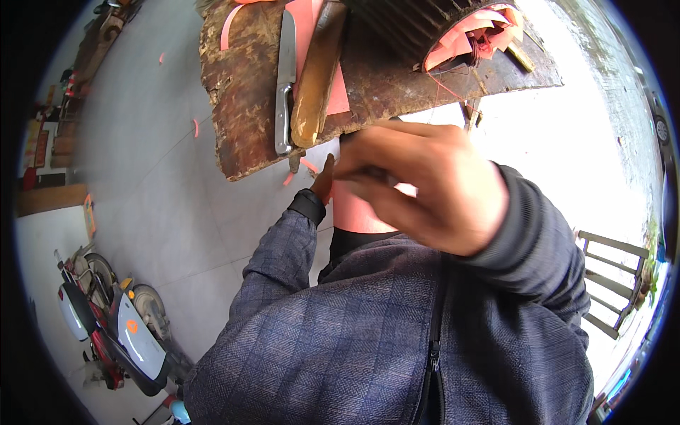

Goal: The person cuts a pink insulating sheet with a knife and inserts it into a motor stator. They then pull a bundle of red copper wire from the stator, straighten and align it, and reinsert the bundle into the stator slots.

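Observation:
My right hand (432, 184) is raised over my lap, smeared by motion. Its fingers are curled in a pinch, with something dark between them that I cannot make out. A pink sheet (365, 216) lies across my thigh below it. My left hand (324, 181) is at the left edge of that sheet, thumb up; its other fingers are hidden. Just ahead, on a worn wooden tabletop (241, 106), lie a knife (285, 78) with a metal handle and a thick wooden bar (319, 78) on more pink sheet material (338, 99).
A dark finned motor housing (397, 28) rests on the tabletop, pink liners (453, 48) and wires at its open end. Pink scraps (196, 128) dot the tiled floor. A motorbike (127, 333) stands at left, a slatted chair (613, 283) at right.

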A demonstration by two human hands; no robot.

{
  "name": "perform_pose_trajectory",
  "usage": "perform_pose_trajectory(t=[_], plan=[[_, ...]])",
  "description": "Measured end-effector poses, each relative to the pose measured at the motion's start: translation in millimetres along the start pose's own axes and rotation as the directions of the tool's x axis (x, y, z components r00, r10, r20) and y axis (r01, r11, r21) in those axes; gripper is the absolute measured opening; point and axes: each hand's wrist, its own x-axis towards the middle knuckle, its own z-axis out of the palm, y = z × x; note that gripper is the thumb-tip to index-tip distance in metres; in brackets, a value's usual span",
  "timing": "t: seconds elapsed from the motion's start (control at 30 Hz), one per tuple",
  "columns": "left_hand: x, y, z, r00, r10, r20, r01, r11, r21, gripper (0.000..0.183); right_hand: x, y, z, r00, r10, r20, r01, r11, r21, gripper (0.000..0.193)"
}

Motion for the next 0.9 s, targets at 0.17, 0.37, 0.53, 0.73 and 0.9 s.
perform_pose_trajectory(t=[0.17,0.37,0.53,0.73,0.9], plan=[[1,-18,-9,0.973,0.197,0.118,-0.176,0.970,-0.167,0.054,64,39,62,0.985,0.164,0.053,-0.124,0.888,-0.442,0.025],[-29,-7,-70,0.955,0.136,0.263,-0.041,0.941,-0.337,0.043,109,71,99,0.990,0.132,0.039,-0.089,0.828,-0.554,0.026],[-39,13,-107,0.951,0.199,0.237,-0.143,0.962,-0.233,0.016,130,79,106,0.981,0.159,0.111,-0.047,0.752,-0.657,0.028],[-36,25,-111,0.865,0.492,0.102,-0.498,0.816,0.292,0.020,132,88,107,0.994,0.084,0.075,0.001,0.661,-0.750,0.026],[-32,42,-130,0.619,0.776,0.125,-0.648,0.413,0.640,0.027,130,92,109,0.995,0.098,0.000,-0.059,0.603,-0.796,0.025]])
